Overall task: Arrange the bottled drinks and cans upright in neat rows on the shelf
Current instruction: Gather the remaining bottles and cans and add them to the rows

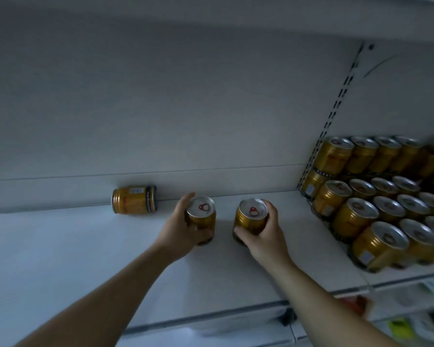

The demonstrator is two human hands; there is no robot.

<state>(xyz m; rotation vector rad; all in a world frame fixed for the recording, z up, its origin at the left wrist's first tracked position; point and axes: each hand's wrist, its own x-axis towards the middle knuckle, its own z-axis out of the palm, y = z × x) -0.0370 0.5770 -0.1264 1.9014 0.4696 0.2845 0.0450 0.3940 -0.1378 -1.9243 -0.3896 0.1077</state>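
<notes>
At the far left of the shelf [60,246] one gold can [133,199] lies on its side against the back wall. Your left hand [183,229] has its grip closed around an upright can [201,217], and beside it your right hand [263,234] grips another upright can [251,216]. Neat rows of cans [376,206] stand at the right.

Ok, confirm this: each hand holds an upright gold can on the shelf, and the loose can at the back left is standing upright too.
Not quite. The loose can at the back left lies on its side against the back wall, as the head view shows. The rest holds: the left hand and the right hand each hold an upright gold can on the shelf.
</notes>
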